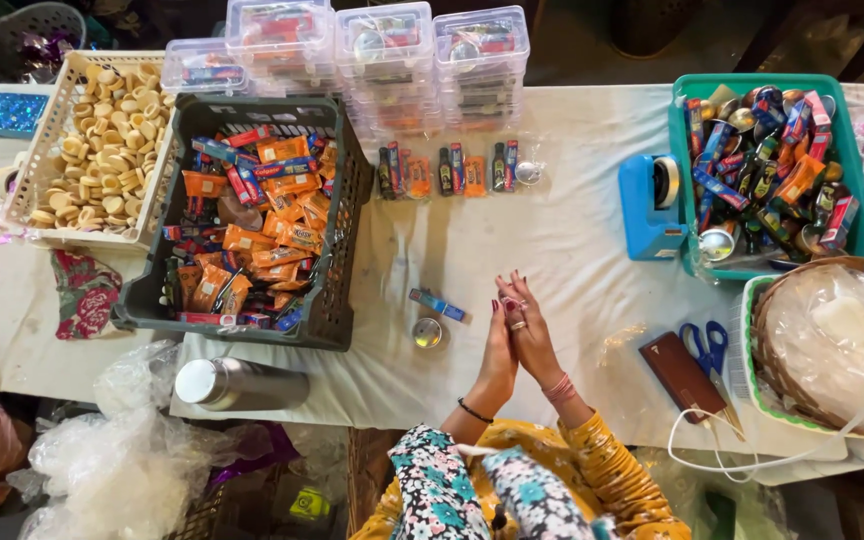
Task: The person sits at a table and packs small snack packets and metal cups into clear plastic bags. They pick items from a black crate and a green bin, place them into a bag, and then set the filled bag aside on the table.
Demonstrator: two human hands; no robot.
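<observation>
Near the front edge of the table (572, 240), the left hand (497, 358) and the right hand (529, 335) were pressed flat together, palm against palm, fingers straight; I could not tell if anything small was between them. The nearest things were a small blue tube (437, 304) and a round silver tin (427, 333), both lying on the white cloth just left of the hands, apart from them. A dark crate (337, 230) of orange packets stood further left, beside a white basket (37, 175) of round pale pieces. On the right were a blue tape dispenser (647, 215), a green tray (680, 160), blue scissors (704, 347) and a brown case (680, 375). Clear boxes (382, 60) were stacked behind.
</observation>
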